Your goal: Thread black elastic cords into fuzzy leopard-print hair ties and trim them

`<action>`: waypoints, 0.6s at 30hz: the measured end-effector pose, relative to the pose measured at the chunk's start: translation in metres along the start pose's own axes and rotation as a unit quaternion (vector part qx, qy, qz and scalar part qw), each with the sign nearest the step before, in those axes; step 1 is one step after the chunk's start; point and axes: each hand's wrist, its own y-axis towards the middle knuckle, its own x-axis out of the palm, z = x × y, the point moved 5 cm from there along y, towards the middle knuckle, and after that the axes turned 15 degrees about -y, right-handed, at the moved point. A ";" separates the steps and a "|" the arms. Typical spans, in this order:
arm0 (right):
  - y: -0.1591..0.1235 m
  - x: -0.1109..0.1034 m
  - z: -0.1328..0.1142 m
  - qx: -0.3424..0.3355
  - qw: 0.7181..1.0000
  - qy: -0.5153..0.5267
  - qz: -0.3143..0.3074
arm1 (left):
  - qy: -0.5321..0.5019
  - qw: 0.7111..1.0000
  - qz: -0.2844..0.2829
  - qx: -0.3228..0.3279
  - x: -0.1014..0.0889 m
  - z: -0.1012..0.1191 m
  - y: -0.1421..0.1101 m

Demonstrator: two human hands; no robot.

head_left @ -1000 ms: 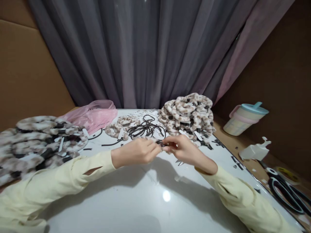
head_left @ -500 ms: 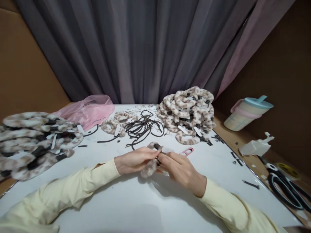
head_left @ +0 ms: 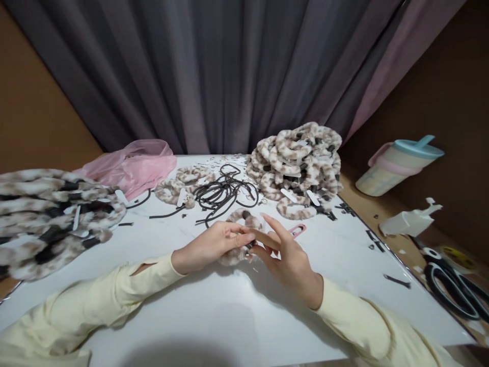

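Observation:
My left hand (head_left: pixel 208 246) pinches a fuzzy brown-and-white hair tie (head_left: pixel 240 224) at the middle of the white table (head_left: pixel 214 311). My right hand (head_left: pixel 282 251) meets it from the right, thumb and forefinger closed on the same hair tie while its other fingers stretch upward. A small pink clip (head_left: pixel 299 230) lies just behind my right hand. A tangle of black elastic bands (head_left: pixel 223 192) lies beyond both hands.
A heap of fuzzy hair ties (head_left: pixel 300 163) sits at the back right, another heap (head_left: pixel 49 219) at the left edge, a few more (head_left: pixel 178 186) near a pink plastic bag (head_left: pixel 133 165). Right of the table are a lidded cup (head_left: pixel 397 164), white packaging (head_left: pixel 408 221) and scissors (head_left: pixel 451 285).
Both hands drew the hair tie nearer to me and lower on the table. My right hand's outer fingers have spread upward. The view tilted down slightly.

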 end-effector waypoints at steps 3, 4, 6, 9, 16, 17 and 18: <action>0.001 0.000 0.009 0.022 1.000 -0.009 -0.007 | 0.028 0.999 0.039 -0.001 -0.003 -0.002 0.000; 0.003 0.000 0.011 0.019 1.000 -0.011 -0.012 | 0.042 0.998 0.053 -0.003 -0.005 -0.003 0.001; 0.007 -0.002 0.013 -0.008 0.999 -0.028 -0.025 | 0.082 0.993 0.079 -0.001 -0.006 -0.004 0.001; 0.011 -0.007 0.006 -0.108 0.988 -0.106 -0.030 | 0.179 0.978 0.100 0.045 -0.006 0.000 0.000; 0.014 -0.003 -0.003 -0.160 0.973 -0.097 -0.132 | 0.355 0.914 0.091 0.175 0.000 0.003 -0.007; 0.014 -0.002 -0.002 -0.150 0.975 -0.083 -0.143 | 0.362 0.912 0.094 0.167 -0.001 0.001 -0.007; 0.014 -0.001 -0.001 -0.147 0.976 -0.076 -0.145 | 0.361 0.914 0.099 0.156 -0.003 -0.001 -0.006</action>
